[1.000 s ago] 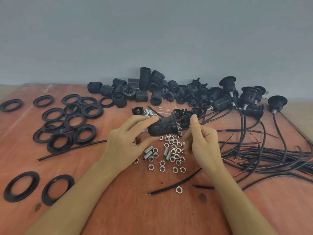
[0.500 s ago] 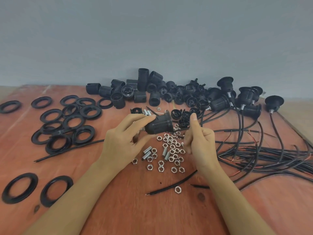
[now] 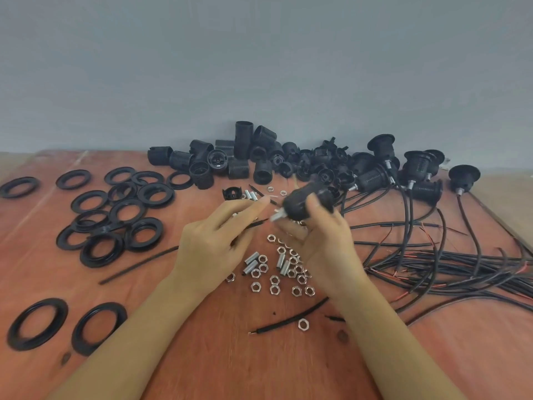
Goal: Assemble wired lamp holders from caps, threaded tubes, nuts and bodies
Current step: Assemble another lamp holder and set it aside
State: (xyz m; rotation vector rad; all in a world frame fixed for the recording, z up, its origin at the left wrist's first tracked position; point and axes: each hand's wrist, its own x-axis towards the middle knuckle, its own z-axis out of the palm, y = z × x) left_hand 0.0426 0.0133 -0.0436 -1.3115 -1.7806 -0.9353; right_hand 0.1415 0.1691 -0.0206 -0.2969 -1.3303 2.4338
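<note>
In the head view, the right hand (image 3: 323, 243) is gripping a black lamp holder body (image 3: 302, 202), fingers curled round it, above the middle of the wooden table (image 3: 230, 365). A metal threaded tube (image 3: 276, 217) is sticking out of the body's left end. The left hand (image 3: 210, 243) is reaching toward that tube with its fingers fairly straight, close to it but not clearly touching. A black wire (image 3: 253, 224) is showing beneath those fingertips, and blur is keeping me from telling whether it is pinched or lying on the table. The loose hex nuts (image 3: 274, 280) and spare tubes (image 3: 251, 261) are lying just near of both hands; the finished wired holders (image 3: 375, 177) are sitting far right.

The step looks like feeding a wire into the tube. To do it well, the right hand should be holding the body steady with the tube's mouth pointing left, while the left is gripping the wire close to its stripped end so it is not buckling or fraying at the rim.
</note>
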